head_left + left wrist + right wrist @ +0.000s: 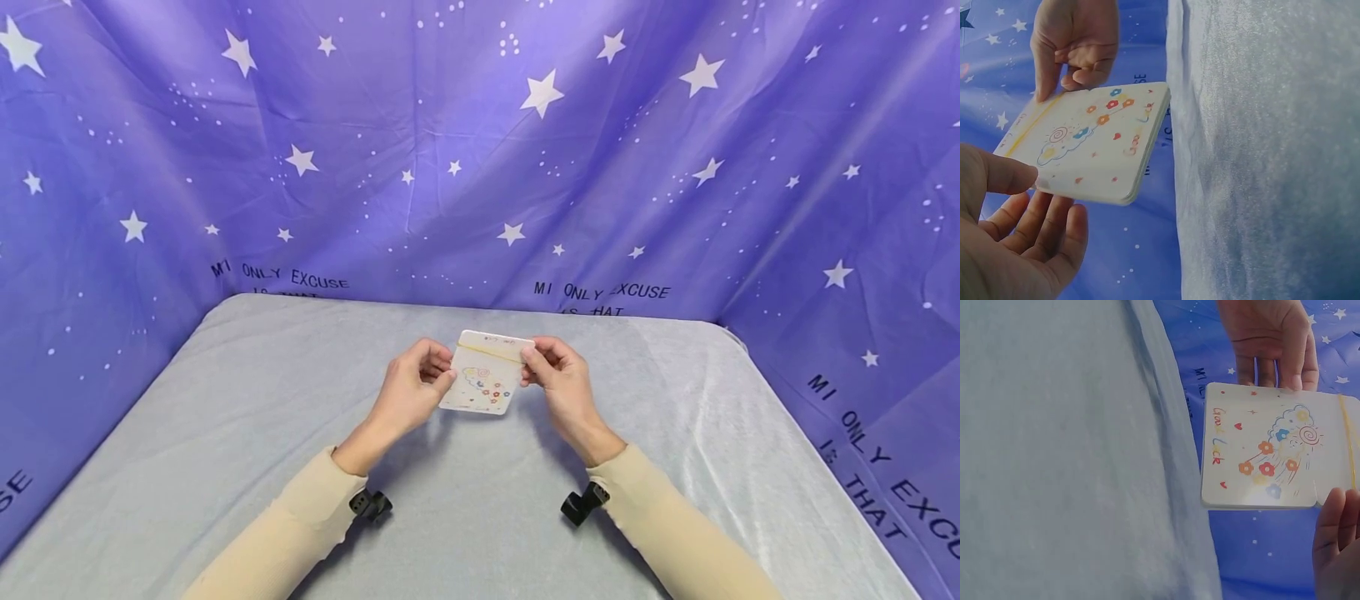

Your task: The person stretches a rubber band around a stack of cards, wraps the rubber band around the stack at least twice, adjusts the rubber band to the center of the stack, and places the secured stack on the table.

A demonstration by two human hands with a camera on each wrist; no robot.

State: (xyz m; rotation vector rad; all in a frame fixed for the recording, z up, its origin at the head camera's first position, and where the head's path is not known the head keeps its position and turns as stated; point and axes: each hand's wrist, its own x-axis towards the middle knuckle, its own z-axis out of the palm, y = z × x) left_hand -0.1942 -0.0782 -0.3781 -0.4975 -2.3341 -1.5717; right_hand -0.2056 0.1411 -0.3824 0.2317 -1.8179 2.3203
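Note:
A small white notebook [486, 375] with rounded corners is held up over the table, between both hands. Its cover carries a drawn cloud, a swirl sun, colored flowers and the words "Good Luck" [1217, 436]. Across the end farther from the person runs a yellow band [491, 352]. My left hand [415, 385] pinches the left edge, thumb on the cover and fingers behind. My right hand [561, 383] grips the upper right edge, its thumb near the band. Several page layers show along the notebook's side in the left wrist view.
A pale grey-blue cloth [247, 433] covers the table. Purple curtains [480, 150] with white stars and black lettering hang behind and at both sides. A small black camera sits at the left wrist [371, 504] and another at the right wrist [583, 504], below beige sleeves.

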